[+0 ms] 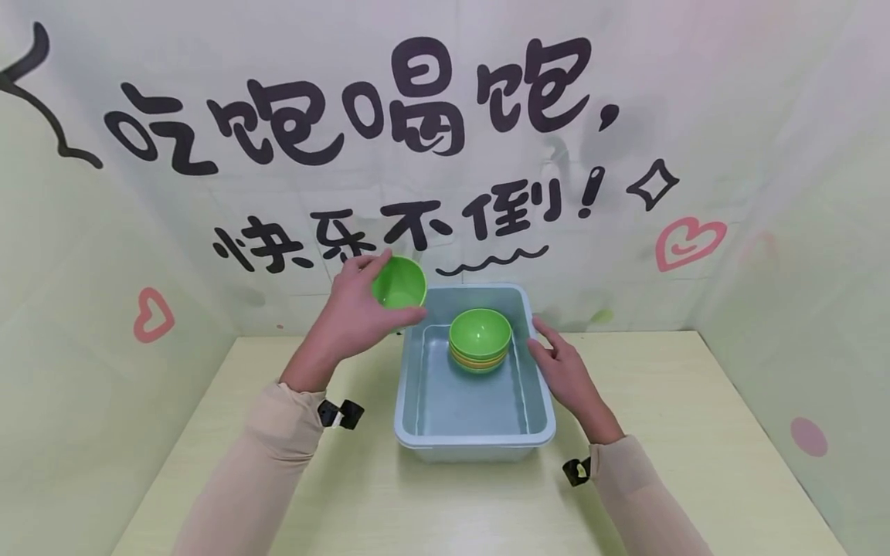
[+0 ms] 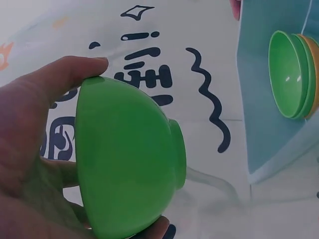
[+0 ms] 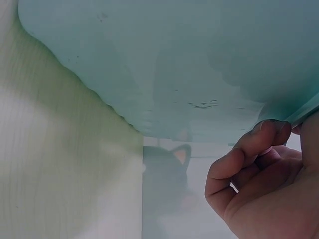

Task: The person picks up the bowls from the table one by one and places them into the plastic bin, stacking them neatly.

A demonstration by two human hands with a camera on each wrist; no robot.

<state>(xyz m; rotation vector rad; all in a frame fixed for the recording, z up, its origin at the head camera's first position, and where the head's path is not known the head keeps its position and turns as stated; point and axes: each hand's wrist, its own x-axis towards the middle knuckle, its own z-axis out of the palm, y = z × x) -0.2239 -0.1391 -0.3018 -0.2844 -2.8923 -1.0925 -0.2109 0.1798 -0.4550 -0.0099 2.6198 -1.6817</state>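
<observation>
My left hand (image 1: 356, 313) grips a green bowl (image 1: 405, 284), lifted beside the far left corner of a light blue plastic basin (image 1: 476, 442). In the left wrist view this bowl (image 2: 124, 154) is tipped on its side, with the thumb and fingers at its rim and wall. Inside the basin, towards the back, stands a stack of bowls (image 1: 480, 333), green on top with orange and green below. At the basin's right side, my right hand (image 1: 566, 377) holds the rim. The right wrist view has its fingers (image 3: 228, 169) curled under that rim, against the outer wall.
The basin stands on a pale wooden table (image 1: 640, 401) near its back edge. Behind the table is a white wall covering (image 1: 445, 177) with black lettering and pink hearts. Side panels (image 1: 793, 309) close in the table at left and right.
</observation>
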